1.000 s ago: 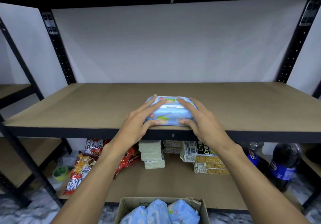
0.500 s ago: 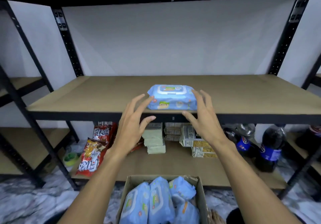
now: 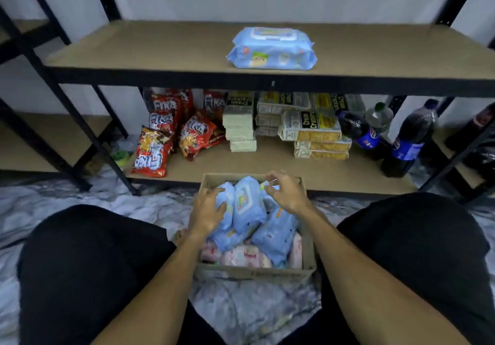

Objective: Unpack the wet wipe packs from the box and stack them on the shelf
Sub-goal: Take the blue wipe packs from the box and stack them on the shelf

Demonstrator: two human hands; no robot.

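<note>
Done: one soft blue plastic wet wipe pack with a white flip lid (image 3: pixel 272 48) lies flat on the brown board upper shelf (image 3: pixel 139 47). It sits alone at twelve o'clock from the box, near the front edge.
Left to do: the open brown cardboard box (image 3: pixel 254 273) on the floor looks nearly full, so I judge the task barely begun.
Box contents: a left upright blue pack (image 3: pixel 227 193) and a right upright blue pack (image 3: pixel 247 205) stand at the centre. A leaning blue pack (image 3: pixel 276 235) is at four o'clock, and pale pink packs (image 3: pixel 241 257) lie lower at six o'clock.
Left hand: the left hand (image 3: pixel 207 210) reaches in from nine o'clock, fingers curled onto the left upright blue pack, gripping it.
Right hand: the right hand (image 3: pixel 284 192) hovers at one o'clock over the packs with fingers bent. Blur hides whether it pinches anything, so I cannot tell.
Step in hand: probably picking out the next pack.
Edges: the black metal front rail (image 3: pixel 187 78) must be cleared on the way up, and the box walls hem the packs closely.
Open room: bare board spreads at nine and three o'clock of the placed pack, with free space above it for stacking.
Crowding: the lower shelf (image 3: pixel 267 168) holds red snack bags (image 3: pixel 152 154), cracker packets (image 3: pixel 310 127) and dark cola bottles (image 3: pixel 409 141). Black-clad knees (image 3: pixel 88 264) flank the box.
</note>
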